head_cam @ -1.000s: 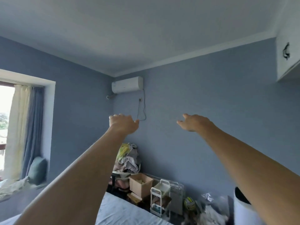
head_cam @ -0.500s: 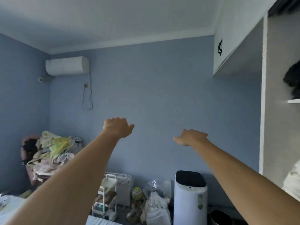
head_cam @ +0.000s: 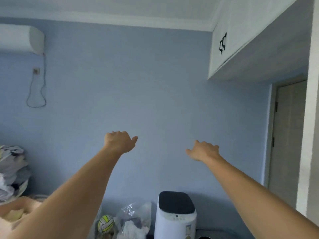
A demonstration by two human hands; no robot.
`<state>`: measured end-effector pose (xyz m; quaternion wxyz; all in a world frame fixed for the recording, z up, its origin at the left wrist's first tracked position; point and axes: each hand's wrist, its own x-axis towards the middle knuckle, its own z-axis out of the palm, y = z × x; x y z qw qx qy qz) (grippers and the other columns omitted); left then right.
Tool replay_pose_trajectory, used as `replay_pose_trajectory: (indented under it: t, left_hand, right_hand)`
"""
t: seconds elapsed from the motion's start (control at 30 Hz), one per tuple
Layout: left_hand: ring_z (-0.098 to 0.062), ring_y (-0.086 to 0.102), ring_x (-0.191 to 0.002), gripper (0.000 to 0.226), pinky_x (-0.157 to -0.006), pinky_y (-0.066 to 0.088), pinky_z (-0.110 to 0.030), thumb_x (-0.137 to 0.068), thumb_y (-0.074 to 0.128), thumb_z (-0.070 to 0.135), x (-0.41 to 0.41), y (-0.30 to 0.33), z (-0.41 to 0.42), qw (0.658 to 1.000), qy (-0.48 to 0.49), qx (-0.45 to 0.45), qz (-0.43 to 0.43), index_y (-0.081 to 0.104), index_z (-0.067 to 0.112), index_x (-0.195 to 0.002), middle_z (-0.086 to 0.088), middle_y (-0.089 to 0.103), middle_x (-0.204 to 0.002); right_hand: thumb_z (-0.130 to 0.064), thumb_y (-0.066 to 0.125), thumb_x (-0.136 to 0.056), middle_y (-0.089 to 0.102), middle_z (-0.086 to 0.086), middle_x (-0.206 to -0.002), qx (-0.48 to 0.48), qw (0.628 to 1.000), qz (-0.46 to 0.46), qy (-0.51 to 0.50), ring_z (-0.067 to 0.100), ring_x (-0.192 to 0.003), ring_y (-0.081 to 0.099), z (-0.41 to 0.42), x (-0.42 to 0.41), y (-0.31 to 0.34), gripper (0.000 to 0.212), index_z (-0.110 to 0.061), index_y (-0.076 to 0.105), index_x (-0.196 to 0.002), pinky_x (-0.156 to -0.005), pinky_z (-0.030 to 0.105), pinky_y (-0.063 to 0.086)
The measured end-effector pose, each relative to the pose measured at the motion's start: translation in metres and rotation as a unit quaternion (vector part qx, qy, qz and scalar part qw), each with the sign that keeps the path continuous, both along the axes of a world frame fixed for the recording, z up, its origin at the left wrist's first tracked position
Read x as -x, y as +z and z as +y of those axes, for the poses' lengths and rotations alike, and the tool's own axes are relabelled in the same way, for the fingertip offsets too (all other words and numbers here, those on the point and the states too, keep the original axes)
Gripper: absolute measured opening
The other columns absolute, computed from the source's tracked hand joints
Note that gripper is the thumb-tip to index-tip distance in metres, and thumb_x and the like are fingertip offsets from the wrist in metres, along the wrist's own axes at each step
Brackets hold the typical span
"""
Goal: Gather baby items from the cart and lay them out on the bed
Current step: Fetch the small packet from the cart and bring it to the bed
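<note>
Both arms stretch forward and up in front of the blue wall. My left hand (head_cam: 120, 141) is seen from the back, fingers loosely bent, holding nothing. My right hand (head_cam: 203, 150) is also empty, its fingers relaxed and drooping forward. Neither the cart nor the bed shows in this view; my left forearm covers the lower left corner where they stood earlier.
A white appliance with a black top (head_cam: 175, 215) stands on the floor below my hands. Beside it lie a clear plastic bag (head_cam: 133, 219) and a yellow ball (head_cam: 105, 223). A clothes pile (head_cam: 12, 171) sits at far left, a door (head_cam: 286, 131) at right.
The view has swung to the right: the window, bed and cart have slid out of sight on the left, and the overhead cabinet and door have come in. Both hands stay raised and empty.
</note>
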<state>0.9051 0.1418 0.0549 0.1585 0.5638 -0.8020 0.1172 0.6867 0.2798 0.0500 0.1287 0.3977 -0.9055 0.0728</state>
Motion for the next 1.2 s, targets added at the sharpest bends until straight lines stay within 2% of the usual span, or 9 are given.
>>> replay_pose_trajectory:
  t: [0.1,0.3,0.5,0.67,0.9,1.07,1.2]
  left_hand:
    - [-0.029,0.042,-0.129,0.066,-0.101,0.034,-0.037,-0.096,0.02,0.057,0.037,-0.002,-0.057,1.0,-0.002,-0.012,0.02,0.046,0.009,-0.134,-0.013,0.047,-0.139]
    - [-0.033,0.025,-0.139,0.073,-0.112,0.019,-0.046,-0.096,0.014,0.058,0.121,-0.031,-0.185,0.999,0.016,0.012,0.029,0.019,0.007,-0.149,-0.018,0.027,-0.152]
    - [-0.032,0.023,-0.14,0.07,-0.112,0.018,-0.044,-0.096,0.015,0.057,0.216,-0.059,-0.312,0.999,0.01,-0.003,0.035,0.028,0.009,-0.146,-0.016,0.027,-0.152]
    - [-0.03,0.022,-0.141,0.067,-0.114,0.018,-0.043,-0.097,0.016,0.055,0.245,-0.052,-0.423,0.998,0.045,0.016,0.028,0.032,0.01,-0.144,-0.015,0.028,-0.152]
    - [-0.027,0.016,-0.144,0.066,-0.115,0.013,-0.043,-0.097,0.015,0.056,0.207,-0.065,-0.563,0.991,0.134,-0.005,0.002,0.027,0.015,-0.148,-0.012,0.023,-0.155]
    - [-0.029,0.022,-0.141,0.066,-0.112,0.019,-0.043,-0.097,0.017,0.056,0.117,-0.064,-0.638,0.979,0.201,0.0,0.016,0.031,0.014,-0.146,-0.015,0.027,-0.152]
    - [-0.034,0.032,-0.136,0.067,-0.108,0.026,-0.045,-0.096,0.019,0.057,0.035,-0.054,-0.689,0.96,0.278,0.009,0.047,0.037,0.011,-0.141,-0.019,0.035,-0.147]
  right_hand:
    - [-0.055,0.031,-0.095,0.042,0.01,-0.144,0.01,1.0,0.01,0.013,0.029,-0.133,0.038,-0.063,0.027,0.0,0.064,-0.017,0.028,-0.145,-0.111,0.047,0.021]
    - [-0.055,0.03,-0.095,0.04,0.012,-0.145,0.027,0.999,0.01,0.029,0.03,-0.134,0.036,-0.189,0.117,-0.018,0.066,-0.016,0.021,-0.148,-0.109,0.046,0.022]
    - [-0.055,0.033,-0.094,0.043,0.012,-0.143,0.027,0.997,0.001,0.066,0.03,-0.132,0.039,-0.324,0.219,-0.041,0.065,-0.014,0.028,-0.145,-0.106,0.044,0.026]
    - [-0.055,0.031,-0.095,0.04,0.012,-0.145,0.008,0.987,0.006,0.158,0.03,-0.134,0.034,-0.463,0.255,-0.04,0.063,-0.016,0.028,-0.145,-0.108,0.046,0.022]
    - [-0.054,0.026,-0.097,0.034,0.011,-0.15,-0.023,0.967,-0.004,0.255,0.03,-0.137,0.029,-0.649,0.234,-0.06,0.062,-0.017,0.025,-0.148,-0.112,0.047,0.018]
    - [-0.055,0.027,-0.097,0.036,0.013,-0.148,-0.011,0.952,0.022,0.305,0.031,-0.136,0.032,-0.759,0.18,-0.044,0.063,-0.015,0.03,-0.145,-0.111,0.047,0.021]
    - [-0.055,0.031,-0.096,0.04,0.017,-0.145,0.026,0.926,0.03,0.377,0.034,-0.133,0.038,-0.849,0.117,-0.027,0.063,-0.012,0.035,-0.141,-0.107,0.046,0.027]
